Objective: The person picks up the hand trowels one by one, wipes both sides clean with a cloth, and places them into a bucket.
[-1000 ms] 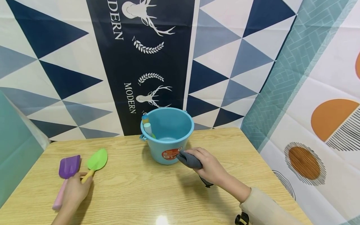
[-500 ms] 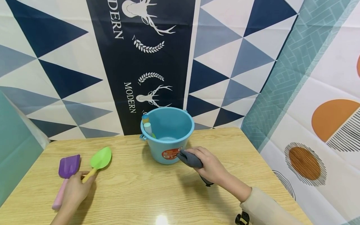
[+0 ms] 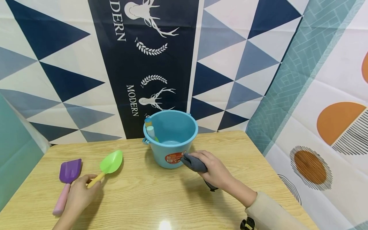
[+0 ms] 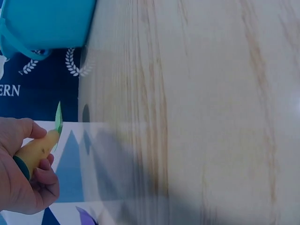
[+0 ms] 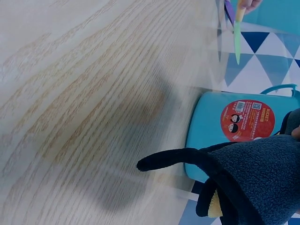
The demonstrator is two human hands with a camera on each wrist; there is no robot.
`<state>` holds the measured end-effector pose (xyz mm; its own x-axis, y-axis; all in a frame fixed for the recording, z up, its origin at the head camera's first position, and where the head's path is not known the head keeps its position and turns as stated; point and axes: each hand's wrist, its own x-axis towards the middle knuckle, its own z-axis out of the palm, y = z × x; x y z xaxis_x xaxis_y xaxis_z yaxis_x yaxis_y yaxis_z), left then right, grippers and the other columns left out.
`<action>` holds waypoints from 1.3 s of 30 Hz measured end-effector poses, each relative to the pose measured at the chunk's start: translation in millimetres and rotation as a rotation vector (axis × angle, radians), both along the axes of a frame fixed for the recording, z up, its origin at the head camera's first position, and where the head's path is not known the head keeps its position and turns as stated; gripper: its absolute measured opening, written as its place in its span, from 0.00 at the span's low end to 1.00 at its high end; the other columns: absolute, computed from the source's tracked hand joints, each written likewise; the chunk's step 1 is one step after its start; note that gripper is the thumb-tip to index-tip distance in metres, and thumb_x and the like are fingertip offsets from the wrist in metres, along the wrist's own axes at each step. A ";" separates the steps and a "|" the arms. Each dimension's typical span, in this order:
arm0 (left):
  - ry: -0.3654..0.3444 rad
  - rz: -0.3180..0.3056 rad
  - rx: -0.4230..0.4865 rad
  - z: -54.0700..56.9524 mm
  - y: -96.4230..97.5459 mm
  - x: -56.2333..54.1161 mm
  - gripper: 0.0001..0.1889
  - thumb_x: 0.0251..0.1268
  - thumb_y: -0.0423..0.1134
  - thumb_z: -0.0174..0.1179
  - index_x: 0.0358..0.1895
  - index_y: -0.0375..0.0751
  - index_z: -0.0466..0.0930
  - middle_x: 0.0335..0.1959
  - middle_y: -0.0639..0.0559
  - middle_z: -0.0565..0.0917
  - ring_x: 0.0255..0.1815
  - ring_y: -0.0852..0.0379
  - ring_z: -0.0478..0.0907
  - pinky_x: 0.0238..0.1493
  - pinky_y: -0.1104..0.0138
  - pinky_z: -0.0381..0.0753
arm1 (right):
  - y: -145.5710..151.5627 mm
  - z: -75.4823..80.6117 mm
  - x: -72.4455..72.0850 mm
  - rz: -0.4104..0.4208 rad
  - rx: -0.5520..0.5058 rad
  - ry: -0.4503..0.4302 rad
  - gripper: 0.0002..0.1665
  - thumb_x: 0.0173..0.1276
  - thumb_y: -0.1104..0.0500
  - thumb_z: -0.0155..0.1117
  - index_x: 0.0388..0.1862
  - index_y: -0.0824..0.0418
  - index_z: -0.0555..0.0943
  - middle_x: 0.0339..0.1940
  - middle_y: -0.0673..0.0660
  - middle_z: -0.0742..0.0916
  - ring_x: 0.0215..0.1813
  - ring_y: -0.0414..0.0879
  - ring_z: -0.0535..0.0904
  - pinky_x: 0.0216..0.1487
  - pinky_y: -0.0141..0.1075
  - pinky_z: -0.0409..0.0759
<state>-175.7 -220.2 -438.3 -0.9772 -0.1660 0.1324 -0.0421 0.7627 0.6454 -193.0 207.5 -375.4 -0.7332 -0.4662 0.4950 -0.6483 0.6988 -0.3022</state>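
My left hand (image 3: pixel 83 193) grips the yellow handle (image 4: pixel 40 152) of a toy shovel with a green blade (image 3: pixel 111 162). In the left wrist view, thumb and fingers curl round that handle, and the blade is seen edge-on. A purple toy shovel (image 3: pixel 70 171) with a pink handle lies on the table just left of this hand. My right hand (image 3: pixel 214 169) holds a bunched dark grey cloth (image 3: pixel 194 163) in front of a light blue bucket (image 3: pixel 172 153). In the right wrist view the fuzzy cloth (image 5: pixel 262 178) overlaps the bucket, with a dark strip sticking out.
Inside the bucket, two handles, one blue-and-yellow (image 3: pixel 148 122) and one pale blue (image 3: pixel 150 131), lean against its left wall. The wooden table (image 3: pixel 138 198) ends at a patterned backdrop (image 3: pixel 158 64) behind the bucket. Teal and white sheets flank the table.
My left hand has moved slightly right, carrying the green-bladed shovel away from the purple one. The right hand with the cloth and the bucket stay in place.
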 end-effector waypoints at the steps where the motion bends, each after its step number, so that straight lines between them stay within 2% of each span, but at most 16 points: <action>1: -0.003 -0.007 0.002 0.6 0.5 1.2 0.20 0.60 0.39 0.56 0.52 0.28 0.76 0.41 0.34 0.79 0.16 0.65 0.65 0.14 0.70 0.68 | 0.1 -0.1 -0.1 -0.001 0.001 -0.001 0.32 0.52 0.66 0.72 0.57 0.51 0.76 0.53 0.53 0.81 0.56 0.49 0.78 0.53 0.45 0.79; 6: -0.004 -0.031 -0.009 5.5 3.5 6.2 0.19 0.60 0.40 0.59 0.52 0.31 0.77 0.42 0.36 0.78 0.18 0.65 0.65 0.15 0.71 0.68 | 0.0 0.2 0.1 -0.001 0.002 0.001 0.32 0.52 0.66 0.72 0.57 0.51 0.75 0.53 0.53 0.81 0.56 0.48 0.78 0.53 0.44 0.79; 13: 0.010 -0.069 -0.019 15.9 10.4 10.8 0.18 0.59 0.40 0.60 0.50 0.32 0.78 0.42 0.36 0.79 0.26 0.60 0.68 0.20 0.72 0.68 | 0.6 0.9 0.5 0.005 0.001 0.015 0.33 0.51 0.66 0.73 0.57 0.51 0.75 0.53 0.53 0.81 0.56 0.49 0.78 0.52 0.45 0.79; 19: 0.031 -0.087 -0.044 20.5 16.7 14.3 0.17 0.57 0.40 0.61 0.48 0.35 0.80 0.41 0.40 0.79 0.28 0.60 0.68 0.23 0.73 0.67 | 0.6 3.0 -0.8 0.015 0.011 0.019 0.32 0.53 0.66 0.72 0.57 0.51 0.75 0.53 0.53 0.81 0.55 0.48 0.78 0.53 0.44 0.79; 25: 0.023 -0.124 -0.051 24.3 20.7 16.7 0.16 0.56 0.40 0.63 0.47 0.36 0.81 0.38 0.45 0.79 0.31 0.60 0.69 0.25 0.74 0.67 | 0.2 4.9 -1.7 0.022 0.021 0.017 0.32 0.53 0.66 0.71 0.57 0.50 0.76 0.53 0.52 0.81 0.56 0.47 0.78 0.54 0.43 0.79; 32: -0.016 -0.170 -0.015 28.9 27.6 20.3 0.16 0.56 0.38 0.64 0.48 0.37 0.81 0.37 0.47 0.78 0.25 0.65 0.65 0.22 0.73 0.68 | -1.0 6.7 -1.0 0.036 0.012 0.051 0.33 0.51 0.65 0.73 0.57 0.50 0.76 0.52 0.52 0.81 0.55 0.47 0.78 0.52 0.44 0.79; 39: 0.032 -0.208 -0.015 34.7 35.7 24.7 0.15 0.54 0.36 0.66 0.46 0.39 0.82 0.35 0.50 0.78 0.27 0.67 0.67 0.25 0.74 0.70 | -0.8 6.8 -0.9 0.024 0.020 0.042 0.31 0.53 0.64 0.72 0.57 0.51 0.76 0.53 0.52 0.81 0.56 0.47 0.77 0.53 0.44 0.79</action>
